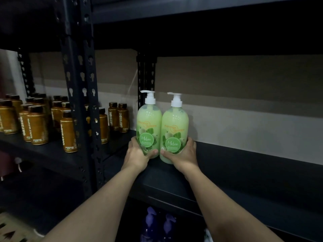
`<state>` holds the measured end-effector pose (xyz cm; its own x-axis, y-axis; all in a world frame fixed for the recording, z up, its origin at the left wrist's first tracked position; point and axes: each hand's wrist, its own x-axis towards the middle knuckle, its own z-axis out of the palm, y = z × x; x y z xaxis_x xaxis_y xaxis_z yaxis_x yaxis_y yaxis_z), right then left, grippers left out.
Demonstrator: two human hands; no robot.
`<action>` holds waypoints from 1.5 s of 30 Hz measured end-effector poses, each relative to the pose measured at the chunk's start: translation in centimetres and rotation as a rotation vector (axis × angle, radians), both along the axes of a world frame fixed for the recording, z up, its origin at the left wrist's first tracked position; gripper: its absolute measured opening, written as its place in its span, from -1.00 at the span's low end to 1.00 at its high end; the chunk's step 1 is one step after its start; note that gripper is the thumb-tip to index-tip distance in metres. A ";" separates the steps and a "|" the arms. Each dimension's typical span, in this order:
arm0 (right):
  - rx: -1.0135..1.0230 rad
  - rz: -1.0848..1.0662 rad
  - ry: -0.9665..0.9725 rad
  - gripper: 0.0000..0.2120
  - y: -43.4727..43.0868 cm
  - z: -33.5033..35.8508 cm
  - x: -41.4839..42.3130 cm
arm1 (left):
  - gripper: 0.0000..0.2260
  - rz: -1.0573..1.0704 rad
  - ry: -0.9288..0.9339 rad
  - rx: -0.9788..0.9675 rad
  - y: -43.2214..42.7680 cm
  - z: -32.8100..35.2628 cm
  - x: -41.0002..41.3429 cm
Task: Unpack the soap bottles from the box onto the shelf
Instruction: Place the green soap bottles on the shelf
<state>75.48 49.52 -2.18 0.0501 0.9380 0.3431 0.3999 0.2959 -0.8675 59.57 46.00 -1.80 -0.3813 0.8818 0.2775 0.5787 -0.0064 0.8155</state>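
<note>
The dark shelf (244, 172) in front of me carries the left soap bottle (149, 123) and the right soap bottle (175, 126), both green, upright and touching side by side near its left end. On the neighbouring shelf (52, 152) to my left stand rows of brown bottles (37, 124).

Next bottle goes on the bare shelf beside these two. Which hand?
Right, probably. The right hand grips the right bottle beside the bare shelf; the left hand faces the post.

Bare left hand (138, 155) and right hand (183, 156) (forearms (97, 206) bare too).
</note>
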 end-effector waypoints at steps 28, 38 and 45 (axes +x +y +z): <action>-0.405 -0.090 -0.513 -0.55 -34.0 -12.4 18.8 | -0.19 -0.198 0.110 -0.738 -30.8 -17.6 14.0; -1.019 -0.180 -0.423 -0.21 -38.1 -26.6 18.7 | -0.58 -0.225 0.421 -0.671 -32.7 -23.7 15.4; -1.140 -0.159 -0.505 -0.09 -36.9 -30.8 19.0 | -0.28 -0.240 0.839 -0.585 -32.7 -24.8 16.8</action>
